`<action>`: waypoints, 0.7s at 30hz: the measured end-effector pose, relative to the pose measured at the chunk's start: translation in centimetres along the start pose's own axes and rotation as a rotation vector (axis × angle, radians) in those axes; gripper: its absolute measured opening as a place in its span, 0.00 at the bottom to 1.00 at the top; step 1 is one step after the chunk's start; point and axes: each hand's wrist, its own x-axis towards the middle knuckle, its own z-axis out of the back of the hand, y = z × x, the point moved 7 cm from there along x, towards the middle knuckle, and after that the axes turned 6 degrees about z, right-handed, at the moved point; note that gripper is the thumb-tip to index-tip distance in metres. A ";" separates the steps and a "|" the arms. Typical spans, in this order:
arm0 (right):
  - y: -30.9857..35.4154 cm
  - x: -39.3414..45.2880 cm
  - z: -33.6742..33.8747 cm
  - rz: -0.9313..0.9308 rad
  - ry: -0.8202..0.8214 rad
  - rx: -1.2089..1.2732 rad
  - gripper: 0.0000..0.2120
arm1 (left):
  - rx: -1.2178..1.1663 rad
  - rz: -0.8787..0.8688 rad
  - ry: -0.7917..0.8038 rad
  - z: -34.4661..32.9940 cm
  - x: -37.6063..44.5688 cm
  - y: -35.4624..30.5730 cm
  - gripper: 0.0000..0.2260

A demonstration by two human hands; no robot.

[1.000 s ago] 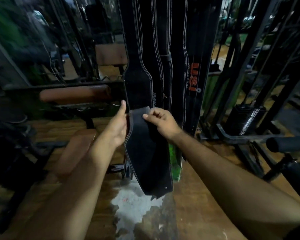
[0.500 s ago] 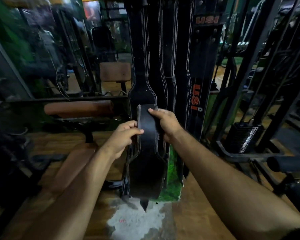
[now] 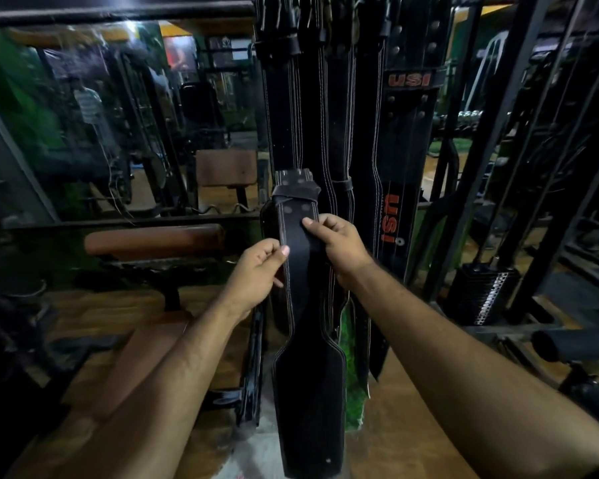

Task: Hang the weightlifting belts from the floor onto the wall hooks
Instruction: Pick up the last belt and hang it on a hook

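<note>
Both hands — left (image 3: 256, 271), right (image 3: 343, 247) — pinching belt (image 3: 308, 375) by strap; raised since a second ago, nearing hung belts (image 3: 325, 115), hooks far above.

Legible text: "USI" in orange-red capitals across the top band of a black leather weightlifting belt (image 3: 409, 108) hanging at the right of the row; the same "USI" repeated lower on that belt, running vertically, followed by a small ring mark. No other lettering, numbers or signs can be read.
</note>
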 end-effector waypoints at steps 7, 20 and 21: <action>3.5 1.8 -0.6 0.125 0.033 -0.042 0.14 | -0.135 -0.099 0.007 0.0 1.4 -4.5 0.07; 14.4 5.4 -1.3 0.500 0.065 -0.178 0.08 | -0.175 -0.334 -0.044 1.1 5.8 -13.4 0.24; 15.2 5.6 -1.3 0.524 0.053 -0.180 0.07 | -0.212 -0.341 -0.071 1.0 6.0 -14.0 0.27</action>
